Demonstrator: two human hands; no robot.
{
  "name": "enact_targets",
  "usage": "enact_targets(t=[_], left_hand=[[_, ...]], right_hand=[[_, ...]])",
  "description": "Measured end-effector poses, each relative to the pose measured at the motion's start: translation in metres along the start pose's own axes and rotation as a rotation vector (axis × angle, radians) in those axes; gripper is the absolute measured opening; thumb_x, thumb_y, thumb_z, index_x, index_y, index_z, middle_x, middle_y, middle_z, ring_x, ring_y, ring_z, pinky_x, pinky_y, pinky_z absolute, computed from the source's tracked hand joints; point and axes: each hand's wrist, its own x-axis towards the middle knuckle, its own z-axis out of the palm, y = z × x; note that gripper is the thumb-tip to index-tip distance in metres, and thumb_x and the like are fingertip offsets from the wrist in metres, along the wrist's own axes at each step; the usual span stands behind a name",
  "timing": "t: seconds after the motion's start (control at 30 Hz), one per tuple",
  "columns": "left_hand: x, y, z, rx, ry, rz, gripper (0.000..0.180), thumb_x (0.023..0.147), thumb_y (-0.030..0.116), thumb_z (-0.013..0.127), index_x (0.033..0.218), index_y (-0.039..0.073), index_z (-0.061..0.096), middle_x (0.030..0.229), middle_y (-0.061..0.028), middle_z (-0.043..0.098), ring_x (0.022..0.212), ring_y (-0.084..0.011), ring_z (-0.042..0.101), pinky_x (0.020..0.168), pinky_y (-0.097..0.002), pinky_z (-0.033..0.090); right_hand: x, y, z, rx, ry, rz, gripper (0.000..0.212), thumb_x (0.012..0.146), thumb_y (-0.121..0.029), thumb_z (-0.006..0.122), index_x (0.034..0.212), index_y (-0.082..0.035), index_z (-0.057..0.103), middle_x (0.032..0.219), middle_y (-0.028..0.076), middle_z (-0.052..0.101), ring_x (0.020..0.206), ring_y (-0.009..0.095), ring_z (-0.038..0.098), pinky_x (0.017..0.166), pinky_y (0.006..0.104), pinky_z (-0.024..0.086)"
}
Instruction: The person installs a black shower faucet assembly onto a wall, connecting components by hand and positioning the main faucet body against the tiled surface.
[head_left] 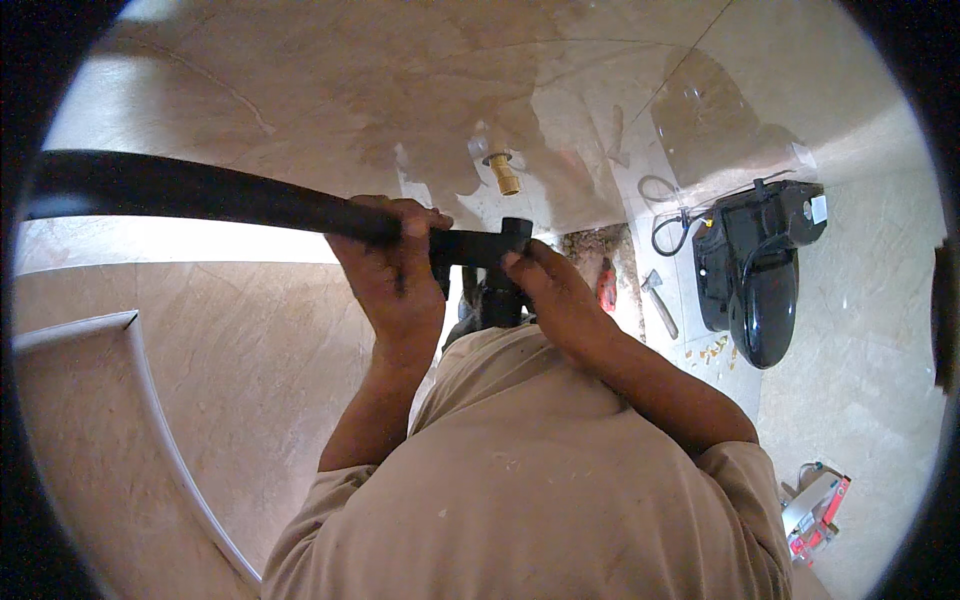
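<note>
A long, thick black bar (200,195) runs in from the left edge to the space before my chest. My left hand (392,275) is wrapped round it near its right end. That end carries a short round black collar (516,230), turned toward the wall. Fingers of my right hand (562,300) grip the bar's end beside the collar; part of the grip is hidden. A brass elbow fitting (506,176) sticks out of the wall just beyond the collar, apart from it. Dark parts below the bar are too shaded to make out.
Glossy stone-look wall (400,100) stands ahead. On the floor to the right lie a hammer (660,305), a red-handled tool (606,285) and yellowish scraps (712,352). Farther right is a black toilet (768,300) with a looped hose (672,235). A red-and-white box (818,512) sits at lower right.
</note>
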Motion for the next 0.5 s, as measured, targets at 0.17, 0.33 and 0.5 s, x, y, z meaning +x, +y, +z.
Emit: enact_targets(t=[0.17,0.33,0.5], left_hand=[[-0.008,-0.005,0.006,0.017,-0.139,-0.066,0.026,0.104,0.016,0.057,0.119,0.007,0.037,0.090,-0.0111,0.065,0.087,-0.0245,0.070,0.078,-0.0375,0.058],[-0.011,-0.017,0.001,0.070,-0.203,-0.073,0.021,0.106,0.017,0.051,0.117,0.004,0.040,0.092,-0.0114,0.063,0.089,-0.0244,0.070,0.082,-0.0385,0.058],[-0.008,-0.023,-0.005,0.088,-0.241,-0.110,0.020,0.107,0.019,0.051,0.116,0.004,0.042,0.093,-0.0115,0.064,0.090,-0.0238,0.069,0.083,-0.0377,0.057]], right_hand=[[0.012,-0.001,-0.014,-0.224,0.155,-0.016,0.043,0.106,-0.038,0.047,0.118,0.002,0.057,0.091,0.012,0.066,0.074,0.019,0.065,0.070,0.0335,0.054],[0.034,0.011,-0.030,-0.218,0.068,0.003,0.045,0.107,-0.040,0.044,0.117,0.002,0.057,0.085,0.011,0.066,0.069,0.018,0.064,0.067,0.0336,0.052],[0.041,0.013,-0.031,-0.237,0.024,0.001,0.045,0.107,-0.041,0.043,0.116,0.001,0.057,0.079,0.009,0.066,0.067,0.018,0.063,0.064,0.0334,0.052]])
